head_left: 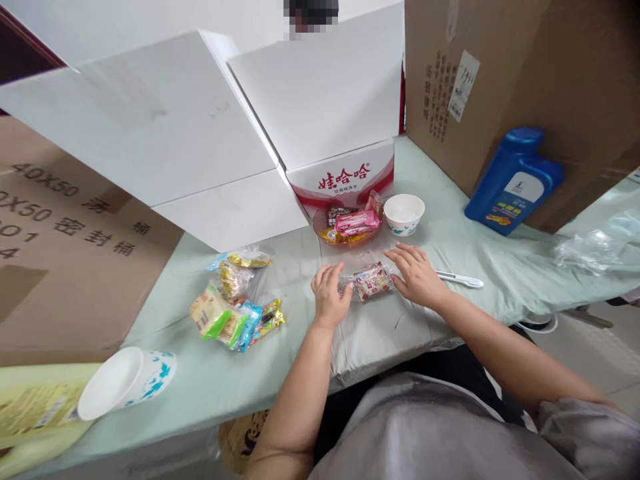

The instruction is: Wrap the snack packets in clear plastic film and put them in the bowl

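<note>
A small snack packet (373, 281) with a brown and cream print and clear wrapping at its ends lies flat between my hands. My left hand (331, 295) is at its left end, thumb apart from the lightly bent fingers, by the clear edge. On the other side, my right hand (419, 275) has its fingers spread, the tips close to the packet's right end; I cannot tell whether they touch it. Behind it stands an amber see-through bowl (353, 243) of wrapped snacks, including a pink packet (357, 223). A white paper bowl (404, 212) stands just right of that bowl.
Several wrapped snacks (237, 300) lie to the left. A tipped paper bowl (157, 377) is at the lower left. A white utility knife (460, 279) rests right of my right hand. White boxes (320, 93), a blue bottle (515, 183) and a cardboard box (500, 80) stand behind.
</note>
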